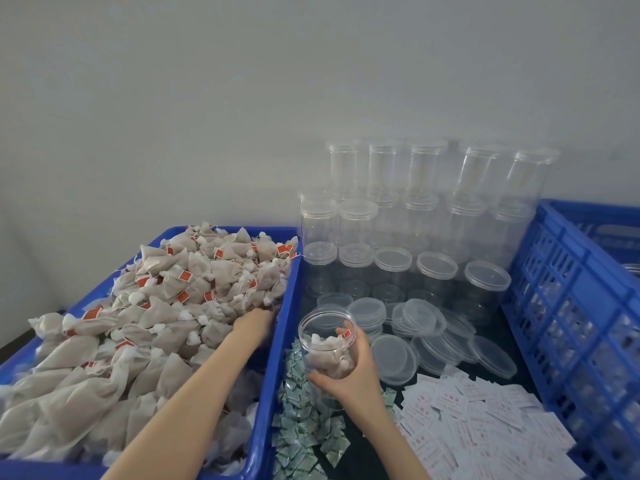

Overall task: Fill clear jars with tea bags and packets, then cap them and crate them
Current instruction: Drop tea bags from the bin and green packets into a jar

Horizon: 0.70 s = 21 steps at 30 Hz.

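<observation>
The open jar (327,344) sits in the right hand (353,370), whose fingers curl round its lower wall from the 4 o'clock side, thumb across the front near the base. Its long axis runs nearly upright, tipped a little so the uncapped mouth faces 11 o'clock, toward the camera's left. A few tea bags (329,358) lie in its lower half.

At 9 o'clock of the jar, the left hand (254,323) reaches into the blue tray (277,358), fingers buried among the heaped tea bags (156,323) with red tags; whether it grips any cannot be told.

Below the jar, at 6 o'clock, green-and-white packets (304,427) lie loose in a pile, and at 4 o'clock white packets (485,420) with red print spread out. At 2 o'clock loose clear lids (426,327) lie overlapping. Beyond them, at 12 to 1 o'clock, capped empty jars (394,271) stand in rows and stacked tiers against the wall. At 3 o'clock a blue crate (571,306) with slotted sides holds jars, dimly seen through the slots.
</observation>
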### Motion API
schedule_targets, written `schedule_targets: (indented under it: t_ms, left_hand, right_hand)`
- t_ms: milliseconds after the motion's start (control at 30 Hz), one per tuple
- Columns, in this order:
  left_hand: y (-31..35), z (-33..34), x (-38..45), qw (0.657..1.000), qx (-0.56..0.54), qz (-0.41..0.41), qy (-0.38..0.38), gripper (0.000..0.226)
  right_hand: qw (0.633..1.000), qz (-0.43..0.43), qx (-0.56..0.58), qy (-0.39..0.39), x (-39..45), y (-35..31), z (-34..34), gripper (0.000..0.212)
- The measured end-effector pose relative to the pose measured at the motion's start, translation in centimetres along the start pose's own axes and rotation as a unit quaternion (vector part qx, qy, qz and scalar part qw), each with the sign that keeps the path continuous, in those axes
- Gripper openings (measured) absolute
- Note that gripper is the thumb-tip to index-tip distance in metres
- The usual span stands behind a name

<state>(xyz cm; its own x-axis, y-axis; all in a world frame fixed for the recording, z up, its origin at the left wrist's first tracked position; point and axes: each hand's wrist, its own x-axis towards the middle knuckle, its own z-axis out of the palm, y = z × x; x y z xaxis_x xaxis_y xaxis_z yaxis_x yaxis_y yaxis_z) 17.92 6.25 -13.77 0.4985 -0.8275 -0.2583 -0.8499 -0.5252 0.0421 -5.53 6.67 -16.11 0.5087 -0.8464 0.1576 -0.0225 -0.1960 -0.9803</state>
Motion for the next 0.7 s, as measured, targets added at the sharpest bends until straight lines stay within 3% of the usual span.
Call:
schedule_targets:
  t_ms: [100, 233, 367, 500, 600, 700]
  left_hand:
    - [0.0, 1.0, 0.2, 0.999, 0.013, 0.032, 0.024, 0.037]
    - [0.0, 0.7, -0.2, 0.996, 0.024, 0.013, 0.089, 0.029]
    - [0.1, -1.3, -0.5, 0.996, -0.004, 0.010, 0.094, 0.016]
    - [-0.8, -3.0, -0.8, 0.990, -0.058, -0.004, 0.128, 0.020]
    - [-1.3, -5.8, -2.0, 0.972, -0.128, 0.010, 0.194, 0.013]
    - [-1.0, -9.3, -4.8, 0.931, -0.234, 0.075, 0.270, 0.012]
  right_hand:
    - [1.000, -0.002, -0.002, 0.003, 0.0, -0.1, 0.0, 0.096]
    - [1.000, -0.003, -0.002, 0.006, 0.0, -0.2, 0.1, 0.094]
    - [1.000, 0.003, 0.005, 0.002, 0.0, -0.3, 0.1, 0.096]
    - [1.000, 0.004, 0.002, 0.000, -0.1, -0.1, 0.3, 0.100]
    - [1.000, 0.014, 0.002, -0.007, -0.2, -0.1, 0.5, 0.104]
    - [1.000, 0.014, -0.002, -0.017, -0.1, -0.1, 0.7, 0.104]
